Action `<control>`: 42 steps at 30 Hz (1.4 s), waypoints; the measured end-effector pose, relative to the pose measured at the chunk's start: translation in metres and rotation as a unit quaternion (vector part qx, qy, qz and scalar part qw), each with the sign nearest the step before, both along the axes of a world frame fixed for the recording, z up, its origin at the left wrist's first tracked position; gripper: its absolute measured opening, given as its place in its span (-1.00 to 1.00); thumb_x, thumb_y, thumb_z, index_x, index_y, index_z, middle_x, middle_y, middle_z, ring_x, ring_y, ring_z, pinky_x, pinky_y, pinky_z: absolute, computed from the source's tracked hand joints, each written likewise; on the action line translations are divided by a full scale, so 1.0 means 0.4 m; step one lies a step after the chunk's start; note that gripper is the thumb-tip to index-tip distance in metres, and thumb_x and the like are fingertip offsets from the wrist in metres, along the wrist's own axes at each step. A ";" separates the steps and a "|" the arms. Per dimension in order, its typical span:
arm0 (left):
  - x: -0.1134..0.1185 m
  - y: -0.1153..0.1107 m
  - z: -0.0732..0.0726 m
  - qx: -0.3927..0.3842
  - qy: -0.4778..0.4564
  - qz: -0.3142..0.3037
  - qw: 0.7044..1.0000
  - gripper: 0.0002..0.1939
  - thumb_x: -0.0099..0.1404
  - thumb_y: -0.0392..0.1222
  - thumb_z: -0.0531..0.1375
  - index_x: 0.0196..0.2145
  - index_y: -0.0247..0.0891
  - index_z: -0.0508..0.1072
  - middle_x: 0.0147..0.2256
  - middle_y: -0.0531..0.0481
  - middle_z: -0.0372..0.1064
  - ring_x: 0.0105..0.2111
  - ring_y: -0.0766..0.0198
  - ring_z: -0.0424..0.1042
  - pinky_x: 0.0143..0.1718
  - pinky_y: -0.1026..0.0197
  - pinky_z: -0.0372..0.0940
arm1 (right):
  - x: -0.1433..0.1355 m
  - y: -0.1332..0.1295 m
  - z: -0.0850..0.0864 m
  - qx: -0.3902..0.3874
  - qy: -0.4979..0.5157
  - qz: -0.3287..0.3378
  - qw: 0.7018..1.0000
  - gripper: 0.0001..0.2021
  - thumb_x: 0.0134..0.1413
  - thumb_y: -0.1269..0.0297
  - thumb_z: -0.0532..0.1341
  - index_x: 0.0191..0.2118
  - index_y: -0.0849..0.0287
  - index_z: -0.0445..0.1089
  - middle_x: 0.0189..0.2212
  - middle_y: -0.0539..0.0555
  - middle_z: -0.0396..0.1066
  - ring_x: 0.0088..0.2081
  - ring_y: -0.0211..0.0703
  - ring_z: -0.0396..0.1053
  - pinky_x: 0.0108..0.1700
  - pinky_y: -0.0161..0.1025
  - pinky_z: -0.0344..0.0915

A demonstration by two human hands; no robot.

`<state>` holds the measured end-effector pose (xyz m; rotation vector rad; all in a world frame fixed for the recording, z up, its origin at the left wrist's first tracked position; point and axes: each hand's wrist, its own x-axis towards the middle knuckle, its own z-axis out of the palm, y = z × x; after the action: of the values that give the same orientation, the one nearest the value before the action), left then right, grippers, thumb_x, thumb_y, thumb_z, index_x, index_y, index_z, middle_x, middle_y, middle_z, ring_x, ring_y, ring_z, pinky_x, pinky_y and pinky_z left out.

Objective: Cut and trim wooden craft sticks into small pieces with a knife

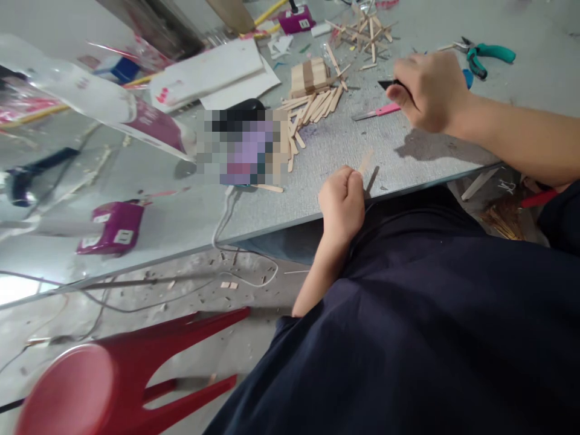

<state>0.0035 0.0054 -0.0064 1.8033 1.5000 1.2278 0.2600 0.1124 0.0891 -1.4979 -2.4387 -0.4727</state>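
Note:
My left hand (343,202) is closed at the table's near edge. A flat wooden craft stick (366,162) sticks up out of its fingers. Higher and to the right, my right hand (428,90) is wrapped round a knife (386,86) whose dark, pointed blade shows beyond the thumb; its handle is mostly hidden by the fingers. Under that hand, a pink-handled cutter (385,110) lies on the table. Loose craft sticks (317,106) are spread left of it, beside a banded bundle of sticks (308,78).
Teal-handled pliers (496,53) lie at the far right. A pile of sticks (369,30) is at the back. Left are a blurred phone (249,148) with a white cable (222,220), a bottle (154,124) and purple boxes (118,226). A red stool (72,386) stands below.

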 end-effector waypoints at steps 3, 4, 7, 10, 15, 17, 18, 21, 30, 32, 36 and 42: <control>0.005 0.006 -0.002 -0.001 -0.008 0.000 1.000 -0.54 0.65 -0.24 0.19 -0.44 -0.09 0.15 -0.48 0.12 0.05 -0.44 0.22 0.07 -0.29 0.01 -0.03 | 0.003 0.000 -0.008 -0.019 -0.004 0.085 0.996 0.04 0.81 -0.17 -0.52 0.25 0.39 0.63 0.04 0.44 0.72 0.03 0.28 0.68 -0.13 0.02 0.07; 0.005 0.008 -0.002 -0.001 -0.005 -0.004 1.000 -0.53 0.66 -0.24 0.21 -0.44 -0.10 0.15 -0.48 0.12 0.05 -0.44 0.22 0.07 -0.28 0.01 -0.02 | -0.005 -0.008 -0.012 -0.027 -0.016 0.114 0.993 0.07 0.78 -0.18 -0.57 0.26 0.36 0.62 0.04 0.43 0.72 0.04 0.29 0.69 -0.14 0.03 0.09; 0.004 0.007 0.000 -0.001 -0.002 -0.009 1.000 -0.52 0.68 -0.25 0.22 -0.44 -0.10 0.19 -0.48 0.11 0.11 -0.43 0.22 0.13 -0.27 0.01 0.01 | -0.037 -0.037 -0.025 -0.055 -0.086 0.187 0.977 0.00 0.77 -0.27 -0.48 0.31 0.21 0.60 0.07 0.34 0.72 0.05 0.33 0.68 -0.15 0.04 0.15; 0.002 0.001 0.003 0.000 -0.013 -0.012 1.000 -0.53 0.68 -0.29 0.20 -0.44 -0.09 0.21 -0.47 0.09 0.20 -0.41 0.20 0.21 -0.27 0.01 0.06 | -0.052 -0.049 -0.030 -0.103 -0.143 0.220 0.959 -0.17 0.78 -0.28 -0.28 0.31 0.12 0.60 0.08 0.30 0.73 0.01 0.33 0.65 -0.10 0.06 0.27; 0.001 -0.010 0.015 0.008 0.006 -0.022 1.000 -0.53 0.68 -0.28 0.19 -0.44 -0.08 0.22 -0.43 0.06 0.30 -0.36 0.19 0.34 -0.24 0.01 0.17 | -0.048 -0.046 -0.029 -0.110 -0.187 0.226 0.950 -0.17 0.83 -0.23 -0.26 0.32 0.25 0.61 0.07 0.35 0.75 -0.02 0.24 0.64 -0.13 0.01 0.24; 0.001 -0.012 0.019 0.005 0.020 -0.024 1.000 -0.53 0.70 -0.27 0.18 -0.43 -0.08 0.22 -0.41 0.05 0.33 -0.35 0.19 0.36 -0.23 0.01 0.19 | -0.048 -0.049 -0.028 -0.110 -0.190 0.233 0.947 -0.17 0.85 -0.22 -0.25 0.33 0.28 0.61 0.09 0.36 0.76 -0.02 0.20 0.63 -0.13 -0.01 0.22; 0.001 -0.013 0.019 0.006 0.025 -0.025 0.999 -0.53 0.70 -0.27 0.17 -0.43 -0.08 0.22 -0.40 0.05 0.33 -0.35 0.20 0.36 -0.23 0.01 0.19 | -0.048 -0.052 -0.029 -0.112 -0.192 0.234 0.947 -0.17 0.86 -0.21 -0.24 0.33 0.29 0.62 0.10 0.37 0.76 -0.02 0.20 0.63 -0.14 -0.01 0.22; -0.001 -0.013 0.015 0.018 0.043 -0.032 0.998 -0.53 0.72 -0.25 0.17 -0.42 -0.08 0.23 -0.38 0.03 0.34 -0.36 0.19 0.35 -0.23 -0.02 0.17 | -0.052 -0.059 -0.032 -0.107 -0.197 0.225 0.948 -0.21 0.85 -0.20 -0.19 0.33 0.27 0.64 0.12 0.37 0.76 -0.03 0.23 0.64 -0.15 0.00 0.23; -0.011 -0.011 -0.001 0.055 0.073 -0.054 0.994 -0.56 0.76 -0.17 0.14 -0.38 -0.09 0.27 -0.33 -0.01 0.35 -0.31 0.14 0.39 -0.17 -0.04 0.14 | -0.054 -0.066 -0.028 -0.116 -0.198 0.219 0.948 -0.23 0.88 -0.19 -0.17 0.36 0.27 0.64 0.16 0.36 0.77 0.00 0.24 0.67 -0.21 -0.04 0.02; -0.012 -0.010 0.000 0.058 0.081 -0.055 0.994 -0.56 0.76 -0.16 0.14 -0.38 -0.09 0.27 -0.32 -0.01 0.35 -0.30 0.14 0.38 -0.16 -0.03 0.14 | -0.053 -0.068 -0.025 -0.118 -0.192 0.223 0.948 -0.24 0.89 -0.19 -0.17 0.32 0.26 0.65 0.18 0.35 0.77 0.04 0.25 0.70 -0.22 -0.03 -0.08; -0.015 -0.006 0.000 0.056 0.085 -0.063 0.993 -0.56 0.76 -0.13 0.15 -0.37 -0.09 0.25 -0.31 -0.01 0.34 -0.30 0.14 0.33 -0.17 -0.03 0.14 | -0.055 -0.073 -0.020 -0.128 -0.179 0.212 0.952 -0.27 0.90 -0.17 -0.13 0.29 0.26 0.66 0.17 0.35 0.78 0.10 0.28 0.73 -0.23 -0.04 -0.11; -0.020 -0.006 0.003 0.038 0.050 -0.086 0.994 -0.55 0.76 -0.14 0.14 -0.38 -0.09 0.23 -0.32 0.01 0.34 -0.34 0.19 0.32 -0.23 -0.01 0.15 | -0.058 -0.082 -0.020 -0.110 -0.189 0.197 0.956 -0.27 0.89 -0.21 -0.13 0.34 0.21 0.64 0.18 0.31 0.77 0.07 0.25 0.73 -0.25 -0.04 -0.10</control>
<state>-0.0046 0.0031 -0.0052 2.0244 1.3328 1.1401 0.2367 0.0795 0.0809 -1.0108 -3.0854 -0.4468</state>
